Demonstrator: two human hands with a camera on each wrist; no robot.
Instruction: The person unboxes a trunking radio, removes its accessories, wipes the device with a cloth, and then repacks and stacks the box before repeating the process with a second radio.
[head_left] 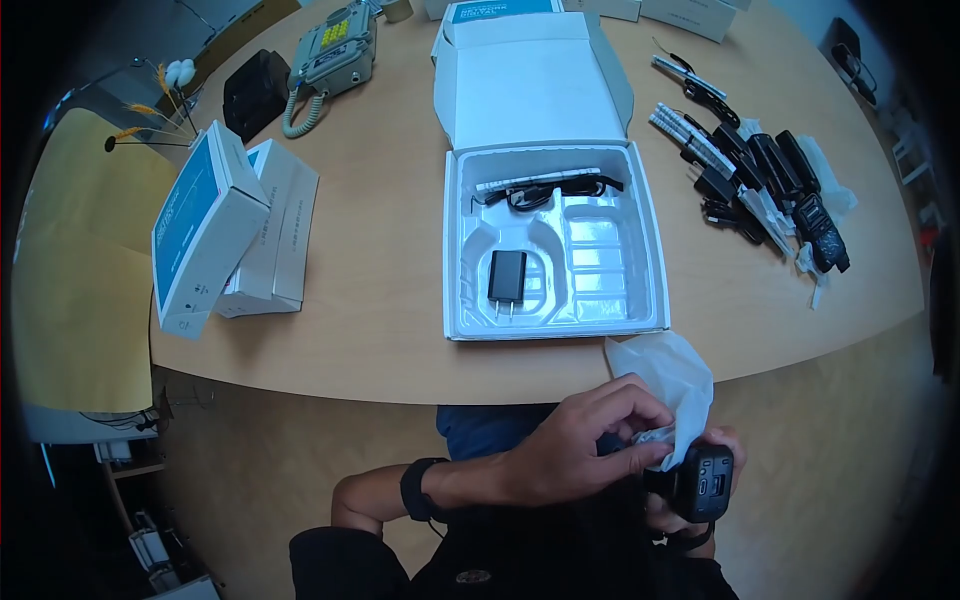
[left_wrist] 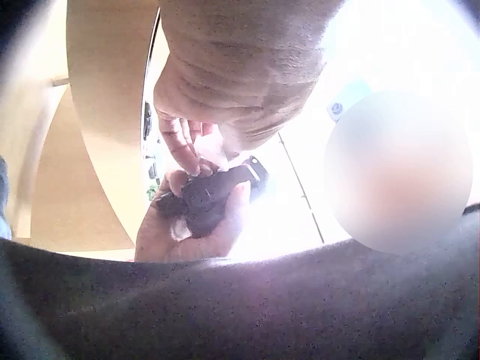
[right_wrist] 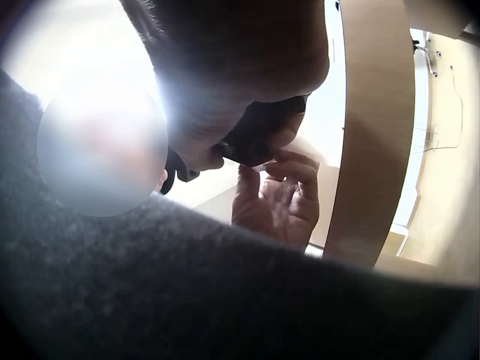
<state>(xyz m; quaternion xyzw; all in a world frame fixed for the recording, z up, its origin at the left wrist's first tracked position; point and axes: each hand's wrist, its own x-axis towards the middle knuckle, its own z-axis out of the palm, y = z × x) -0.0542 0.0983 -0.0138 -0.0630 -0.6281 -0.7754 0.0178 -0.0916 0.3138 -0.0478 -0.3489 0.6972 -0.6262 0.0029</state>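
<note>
In the head view, my left hand (head_left: 570, 450), with a black band at its wrist, pinches a thin white wrapping bag (head_left: 675, 370) beside a black device (head_left: 708, 483). Small ports show on the device's end face. My right hand (head_left: 738, 450) grips this device from its far side, mostly hidden behind it. The left wrist view shows the right hand's thumb and fingers around the dark body (left_wrist: 210, 199). Both hands are in front of the table edge, close to the body. An open white box (head_left: 455, 240) on the table holds a black plug adapter (head_left: 507, 277) and a bundled black cable (head_left: 560, 190).
Two white-and-blue boxes (head_left: 205, 235) lean together on the left. Behind them are a grey-green telephone (head_left: 335, 50) with a coiled cord and a black case (head_left: 260, 95). A pile of black devices (head_left: 775, 165), cables and wrapping lies on the right. More white boxes (head_left: 690, 15) stand at the back.
</note>
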